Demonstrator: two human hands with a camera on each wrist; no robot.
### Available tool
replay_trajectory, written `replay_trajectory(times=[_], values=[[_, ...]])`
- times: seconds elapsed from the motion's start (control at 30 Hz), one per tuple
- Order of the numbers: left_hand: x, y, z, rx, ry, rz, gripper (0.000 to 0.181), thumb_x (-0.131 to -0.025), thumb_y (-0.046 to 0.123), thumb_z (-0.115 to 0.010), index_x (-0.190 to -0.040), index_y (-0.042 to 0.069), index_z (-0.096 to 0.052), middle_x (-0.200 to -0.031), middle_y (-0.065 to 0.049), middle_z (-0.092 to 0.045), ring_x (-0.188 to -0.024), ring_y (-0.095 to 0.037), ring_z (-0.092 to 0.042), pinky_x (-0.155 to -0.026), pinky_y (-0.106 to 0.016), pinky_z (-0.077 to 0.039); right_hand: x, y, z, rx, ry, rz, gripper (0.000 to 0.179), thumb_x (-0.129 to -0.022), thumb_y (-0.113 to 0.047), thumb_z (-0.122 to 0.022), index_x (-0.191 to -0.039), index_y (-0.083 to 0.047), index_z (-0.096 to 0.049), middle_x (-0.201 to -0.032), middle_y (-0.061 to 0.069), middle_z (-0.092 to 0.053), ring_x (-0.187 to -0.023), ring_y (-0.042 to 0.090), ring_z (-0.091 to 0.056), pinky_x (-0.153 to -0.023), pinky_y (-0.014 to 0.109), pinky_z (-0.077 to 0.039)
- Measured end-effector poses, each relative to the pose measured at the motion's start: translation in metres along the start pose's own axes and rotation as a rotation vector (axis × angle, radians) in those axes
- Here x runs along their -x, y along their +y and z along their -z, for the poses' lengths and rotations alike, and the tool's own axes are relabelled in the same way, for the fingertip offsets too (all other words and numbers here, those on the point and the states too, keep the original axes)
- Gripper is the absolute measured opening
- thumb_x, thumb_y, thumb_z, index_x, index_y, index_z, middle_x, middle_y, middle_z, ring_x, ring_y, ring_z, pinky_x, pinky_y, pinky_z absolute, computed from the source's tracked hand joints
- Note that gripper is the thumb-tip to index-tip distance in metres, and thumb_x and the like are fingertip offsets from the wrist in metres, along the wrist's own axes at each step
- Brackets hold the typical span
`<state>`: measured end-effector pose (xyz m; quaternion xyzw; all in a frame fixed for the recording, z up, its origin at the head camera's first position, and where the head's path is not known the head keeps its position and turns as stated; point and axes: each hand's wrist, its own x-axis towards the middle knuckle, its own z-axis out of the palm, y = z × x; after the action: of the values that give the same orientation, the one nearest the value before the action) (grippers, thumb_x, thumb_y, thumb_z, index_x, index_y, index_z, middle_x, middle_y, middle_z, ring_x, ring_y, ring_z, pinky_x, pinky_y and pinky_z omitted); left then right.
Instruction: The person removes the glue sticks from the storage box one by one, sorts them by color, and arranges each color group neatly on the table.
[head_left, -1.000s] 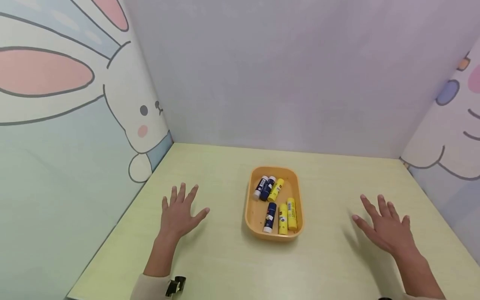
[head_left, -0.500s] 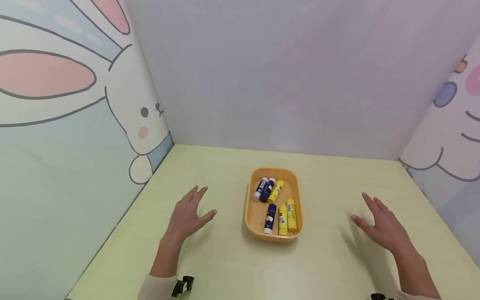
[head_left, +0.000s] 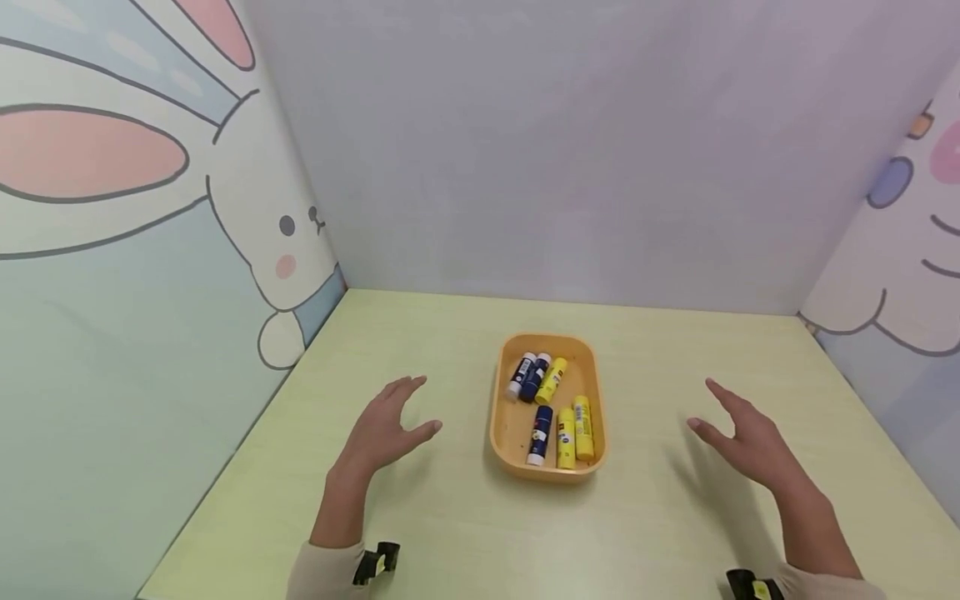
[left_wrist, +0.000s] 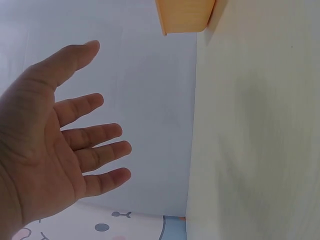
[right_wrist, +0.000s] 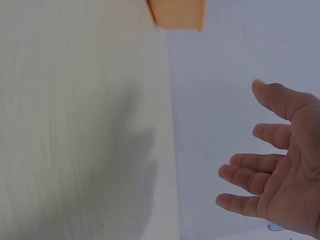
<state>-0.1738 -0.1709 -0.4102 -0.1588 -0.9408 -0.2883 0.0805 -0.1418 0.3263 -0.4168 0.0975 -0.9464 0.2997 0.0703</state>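
Note:
An orange tray sits on the table with several glue sticks lying inside. Toward its back are two dark blue glue sticks and a yellow glue stick. At its front lie a dark blue glue stick and two yellow ones, side by side. My left hand hovers left of the tray, palm turned inward, thumb apart from the fingers. On the tray's right, my right hand is held above the table in a mirrored pose. Both hands hold nothing; their fingers are loosely extended in the wrist views.
The pale yellow-green table meets a plain grey wall at the back. Side panels carry cartoon drawings, a rabbit on the left among them. Dark clips or straps show at both sleeves.
Both hands have turned from palm-down with spread fingers to palms facing inward. Each has moved slightly toward the tray. The tray and glue sticks stay in place.

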Motion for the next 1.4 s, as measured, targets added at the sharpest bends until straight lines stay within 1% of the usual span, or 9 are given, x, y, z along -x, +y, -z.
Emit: replay_trajectory(times=[0.17, 0.27, 0.43, 0.63, 0.87, 0.93, 1.1, 1.27, 1.4], values=[[-0.001, 0.004, -0.005, 0.089, -0.044, 0.021, 0.069, -0.078, 0.040, -0.072, -0.137, 0.012, -0.047, -0.137, -0.011, -0.044, -0.126, -0.031, -0.039, -0.096, -0.052, -0.036, -0.004, -0.005, -0.001, 0.003, -0.031, -0.023, 0.070, -0.093, -0.030, -0.057, -0.144, 0.005, -0.023, -0.132, 0.039, -0.033, -0.112, 0.057, -0.037, -0.081, 0.065, -0.034], [-0.001, 0.006, -0.008, 0.143, -0.066, 0.048, 0.070, -0.077, 0.039, -0.073, -0.137, 0.014, -0.046, -0.138, -0.009, -0.044, -0.127, -0.029, -0.037, -0.097, -0.051, -0.035, -0.007, -0.008, -0.001, 0.002, -0.041, -0.022, 0.069, -0.094, -0.030, -0.056, -0.143, 0.005, -0.023, -0.130, 0.039, -0.034, -0.110, 0.056, -0.039, -0.080, 0.065, -0.036], [-0.001, 0.010, -0.015, 0.224, -0.080, 0.096, 0.073, -0.076, 0.040, -0.075, -0.138, 0.016, -0.046, -0.138, -0.007, -0.043, -0.128, -0.028, -0.036, -0.097, -0.051, -0.034, -0.011, -0.012, -0.001, -0.061, -0.057, -0.038, 0.067, -0.095, -0.031, -0.054, -0.145, 0.002, -0.022, -0.131, 0.038, -0.035, -0.114, 0.054, -0.039, -0.081, 0.065, -0.036], [0.000, 0.013, -0.017, 0.266, -0.097, 0.137, 0.074, -0.074, 0.042, -0.076, -0.138, 0.018, -0.046, -0.139, -0.006, -0.043, -0.127, -0.028, -0.037, -0.097, -0.052, -0.035, -0.016, -0.014, -0.006, -0.164, -0.072, -0.053, 0.065, -0.096, -0.030, -0.053, -0.145, 0.001, -0.023, -0.134, 0.037, -0.033, -0.117, 0.052, -0.038, -0.084, 0.064, -0.037], [0.003, 0.016, -0.018, 0.300, -0.085, 0.188, 0.075, -0.073, 0.039, -0.078, -0.138, 0.020, -0.046, -0.137, -0.008, -0.046, -0.122, -0.032, -0.043, -0.091, -0.053, -0.040, -0.027, -0.024, -0.016, -0.181, -0.081, -0.061, 0.068, -0.095, -0.035, -0.053, -0.145, 0.000, -0.024, -0.137, 0.034, -0.032, -0.119, 0.050, -0.038, -0.086, 0.063, -0.037], [0.003, 0.017, -0.019, 0.332, -0.079, 0.186, 0.076, -0.072, 0.038, -0.079, -0.138, 0.020, -0.046, -0.136, -0.010, -0.046, -0.122, -0.033, -0.043, -0.091, -0.054, -0.040, -0.031, -0.026, -0.018, -0.189, -0.078, -0.058, 0.068, -0.095, -0.036, -0.053, -0.146, -0.001, -0.024, -0.138, 0.032, -0.032, -0.120, 0.049, -0.038, -0.087, 0.062, -0.037], [0.003, 0.021, -0.026, 0.416, -0.095, 0.189, 0.077, -0.071, 0.037, -0.080, -0.138, 0.021, -0.046, -0.137, -0.010, -0.046, -0.124, -0.030, -0.042, -0.096, -0.051, -0.037, -0.038, -0.033, -0.021, -0.225, -0.085, -0.056, 0.069, -0.094, -0.036, -0.054, -0.146, -0.002, -0.024, -0.138, 0.033, -0.032, -0.120, 0.049, -0.038, -0.087, 0.061, -0.039], [0.001, 0.029, -0.037, 0.459, -0.114, 0.166, 0.076, -0.072, 0.035, -0.080, -0.138, 0.022, -0.045, -0.138, -0.008, -0.045, -0.123, -0.031, -0.043, -0.093, -0.051, -0.039, -0.042, -0.036, -0.026, -0.271, -0.087, -0.057, 0.068, -0.095, -0.033, -0.054, -0.146, -0.001, -0.024, -0.138, 0.033, -0.032, -0.120, 0.047, -0.040, -0.086, 0.059, -0.040], [0.003, 0.033, -0.048, 0.480, -0.153, 0.153, 0.077, -0.072, 0.038, -0.079, -0.139, 0.022, -0.044, -0.139, -0.005, -0.044, -0.123, -0.030, -0.043, -0.094, -0.049, -0.040, -0.042, -0.035, -0.032, -0.320, -0.096, -0.066, 0.066, -0.095, -0.029, -0.055, -0.145, 0.001, -0.023, -0.137, 0.033, -0.033, -0.119, 0.046, -0.042, -0.087, 0.058, -0.041]])
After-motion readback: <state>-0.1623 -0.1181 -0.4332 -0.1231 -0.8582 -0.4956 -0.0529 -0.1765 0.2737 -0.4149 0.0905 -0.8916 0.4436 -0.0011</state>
